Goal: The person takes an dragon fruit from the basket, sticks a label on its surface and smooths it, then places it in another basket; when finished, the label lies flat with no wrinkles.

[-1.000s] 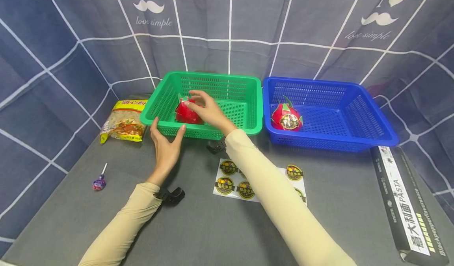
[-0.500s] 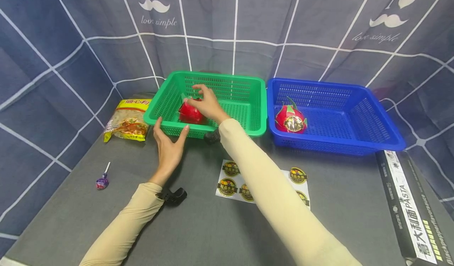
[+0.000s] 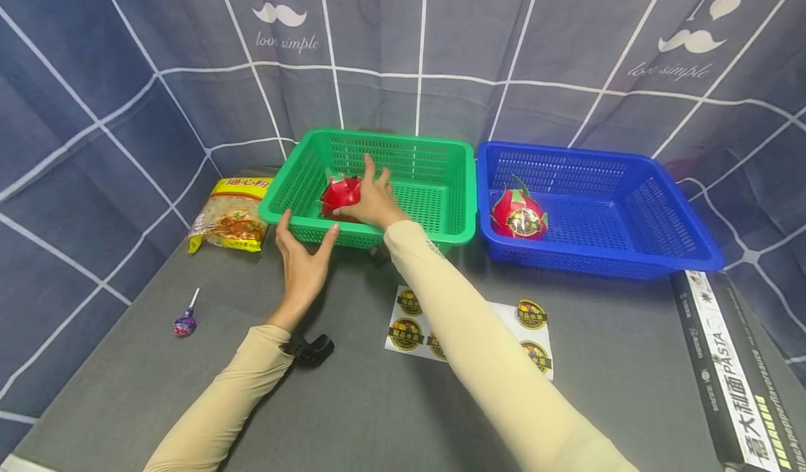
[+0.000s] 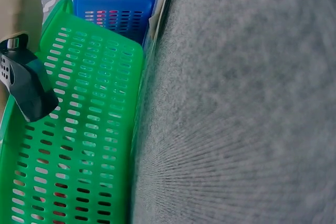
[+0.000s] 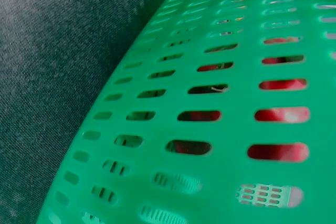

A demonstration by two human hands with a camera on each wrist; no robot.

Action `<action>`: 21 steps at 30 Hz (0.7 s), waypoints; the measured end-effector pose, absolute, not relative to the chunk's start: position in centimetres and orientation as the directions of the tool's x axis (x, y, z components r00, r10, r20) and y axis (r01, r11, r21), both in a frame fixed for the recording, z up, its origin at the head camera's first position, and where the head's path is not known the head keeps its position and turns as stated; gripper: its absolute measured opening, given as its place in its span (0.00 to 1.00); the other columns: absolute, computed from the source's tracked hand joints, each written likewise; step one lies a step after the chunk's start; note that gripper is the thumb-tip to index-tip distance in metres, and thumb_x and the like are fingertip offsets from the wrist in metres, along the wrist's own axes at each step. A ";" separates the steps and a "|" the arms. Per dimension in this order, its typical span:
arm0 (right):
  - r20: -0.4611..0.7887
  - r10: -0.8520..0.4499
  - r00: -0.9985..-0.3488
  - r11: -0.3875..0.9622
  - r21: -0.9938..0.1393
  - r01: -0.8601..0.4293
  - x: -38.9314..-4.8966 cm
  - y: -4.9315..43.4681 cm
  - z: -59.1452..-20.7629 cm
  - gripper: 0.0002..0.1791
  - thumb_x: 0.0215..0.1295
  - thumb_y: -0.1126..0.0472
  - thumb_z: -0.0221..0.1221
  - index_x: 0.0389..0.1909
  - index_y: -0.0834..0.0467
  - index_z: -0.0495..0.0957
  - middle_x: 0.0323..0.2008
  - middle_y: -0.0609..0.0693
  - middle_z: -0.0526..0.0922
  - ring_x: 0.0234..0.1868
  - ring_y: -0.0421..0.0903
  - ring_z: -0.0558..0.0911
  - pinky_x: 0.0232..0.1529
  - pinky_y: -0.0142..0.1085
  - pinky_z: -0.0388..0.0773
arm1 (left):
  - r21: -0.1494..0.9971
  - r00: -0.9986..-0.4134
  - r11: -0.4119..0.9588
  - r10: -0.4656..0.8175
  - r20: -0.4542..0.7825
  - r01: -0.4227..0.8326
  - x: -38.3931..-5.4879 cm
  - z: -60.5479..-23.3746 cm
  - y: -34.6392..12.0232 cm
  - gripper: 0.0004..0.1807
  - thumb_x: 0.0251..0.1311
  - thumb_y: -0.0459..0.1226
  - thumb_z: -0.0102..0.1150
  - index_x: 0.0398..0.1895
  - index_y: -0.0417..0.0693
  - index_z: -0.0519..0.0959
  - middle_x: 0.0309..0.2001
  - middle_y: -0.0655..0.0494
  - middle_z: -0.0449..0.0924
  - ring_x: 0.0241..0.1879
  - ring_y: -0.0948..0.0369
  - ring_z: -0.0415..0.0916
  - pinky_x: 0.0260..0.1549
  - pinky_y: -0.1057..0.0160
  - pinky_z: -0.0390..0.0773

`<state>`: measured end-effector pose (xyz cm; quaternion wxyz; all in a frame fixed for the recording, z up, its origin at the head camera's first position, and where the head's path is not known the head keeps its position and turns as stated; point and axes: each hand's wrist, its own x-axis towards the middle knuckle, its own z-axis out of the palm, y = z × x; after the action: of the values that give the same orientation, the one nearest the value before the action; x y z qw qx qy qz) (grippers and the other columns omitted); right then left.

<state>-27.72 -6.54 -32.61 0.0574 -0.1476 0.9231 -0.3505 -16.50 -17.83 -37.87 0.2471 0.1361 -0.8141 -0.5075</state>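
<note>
A red dragon fruit (image 3: 341, 194) with green leaf tips lies in the left part of the green basket (image 3: 462, 199). My right hand (image 3: 376, 199) is over that basket at the fruit's right side, thumb in front of it and fingers spread upward. My left hand (image 3: 305, 266) is at the basket's front left, thumb and forefinger apart with their tips right at the rim. Red shows through the slots of the green basket's wall (image 5: 231, 129) in the right wrist view. In the left wrist view, the right wrist's black camera (image 4: 31, 85) overlaps the basket.
Right of it, a blue basket (image 3: 604, 259) holds another dragon fruit (image 3: 518, 215) with a round sticker. A sticker sheet (image 3: 399, 311) lies in front, partly under my right forearm. A yellow pasta bag (image 3: 229, 213), a lollipop (image 3: 185, 322) and a black pasta box (image 3: 730, 374) lie around.
My right hand has moved from above the dragon fruit to its right side, with its fingers more spread. The left hand stays at the basket's front rim. The head view has shifted slightly.
</note>
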 end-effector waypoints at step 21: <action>-0.190 -0.490 -0.851 0.650 -0.730 -0.211 -27.7 -6.2 -33.0 0.59 0.50 0.46 0.62 0.70 0.49 0.27 0.70 0.62 0.42 0.71 0.60 0.43 0.59 0.54 0.65 | 0.890 -0.841 0.455 -0.474 0.261 0.020 -16.5 -38.0 -17.9 0.48 0.49 0.58 0.59 0.68 0.57 0.44 0.68 0.49 0.43 0.68 0.54 0.48 0.65 0.49 0.53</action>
<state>-27.74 -6.24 -32.98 0.1888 -0.1973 0.8884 -0.3691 -16.49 -17.90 -37.98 0.2455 0.1389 -0.8169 -0.5031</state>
